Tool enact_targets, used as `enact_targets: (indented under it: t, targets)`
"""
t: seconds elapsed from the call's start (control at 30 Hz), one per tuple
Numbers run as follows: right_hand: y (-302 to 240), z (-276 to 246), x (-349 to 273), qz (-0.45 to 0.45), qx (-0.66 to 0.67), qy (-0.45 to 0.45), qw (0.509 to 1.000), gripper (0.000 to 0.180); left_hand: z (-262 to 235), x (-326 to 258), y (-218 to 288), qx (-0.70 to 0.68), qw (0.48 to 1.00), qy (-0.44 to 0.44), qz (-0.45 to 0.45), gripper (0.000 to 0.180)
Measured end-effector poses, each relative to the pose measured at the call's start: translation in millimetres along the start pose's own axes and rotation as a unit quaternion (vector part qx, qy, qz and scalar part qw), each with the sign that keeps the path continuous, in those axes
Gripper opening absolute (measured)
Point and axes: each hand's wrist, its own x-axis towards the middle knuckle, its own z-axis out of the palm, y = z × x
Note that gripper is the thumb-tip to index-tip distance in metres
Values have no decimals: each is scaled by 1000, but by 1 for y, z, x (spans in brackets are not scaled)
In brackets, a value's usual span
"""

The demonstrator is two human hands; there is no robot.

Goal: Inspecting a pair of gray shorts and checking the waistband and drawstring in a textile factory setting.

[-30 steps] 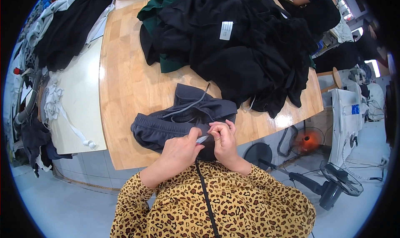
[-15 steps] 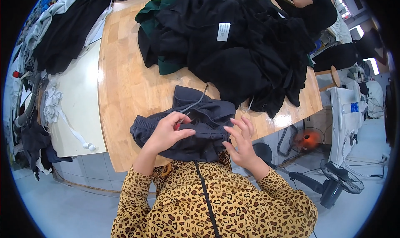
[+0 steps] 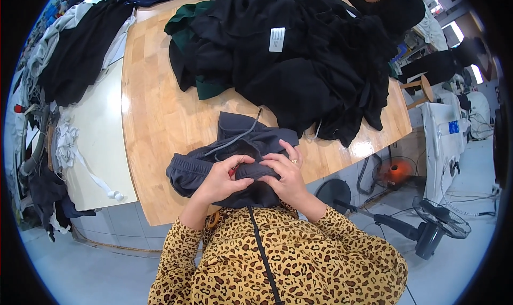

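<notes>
A dark grey garment [image 3: 235, 144] with a grey drawstring [image 3: 235, 138] lies bunched at the near edge of the wooden table [image 3: 155, 118]. My left hand [image 3: 224, 179] grips its gathered waistband from the left. My right hand [image 3: 286, 176], with a ring on one finger, pinches the same fold from the right. The two hands touch each other over the fabric. A small red thing shows between the fingers of my left hand; I cannot tell what it is.
A big heap of black clothes [image 3: 304, 64] with a white label [image 3: 277, 39] and a green garment [image 3: 184, 24] covers the far table. More dark clothes [image 3: 75, 53] lie on a white table [image 3: 96, 139] at left. Floor fans [image 3: 438, 225] stand at right. Another person [image 3: 390, 0] sits beyond.
My hands were apart half a second ago, the right one lifted off the garment. Now both have come together and closed on the waistband fold.
</notes>
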Motion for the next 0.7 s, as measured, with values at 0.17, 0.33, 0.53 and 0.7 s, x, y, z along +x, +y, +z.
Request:
enact_targets:
  t: [0.17,0.33,0.53,0.7]
  targets:
    - [0,0,0,3,35,34,999,21,-3,1,4,23,1000,-14,-6,37]
    - [6,1,-2,43,118,2,992,20,-3,0,4,-22,999,-28,-40,33]
    - [8,0,-4,87,189,-19,978,18,-1,2,3,-11,999,-29,-24,34]
    - [8,2,-5,100,216,-10,971,18,1,3,5,-38,999,-23,-26,34]
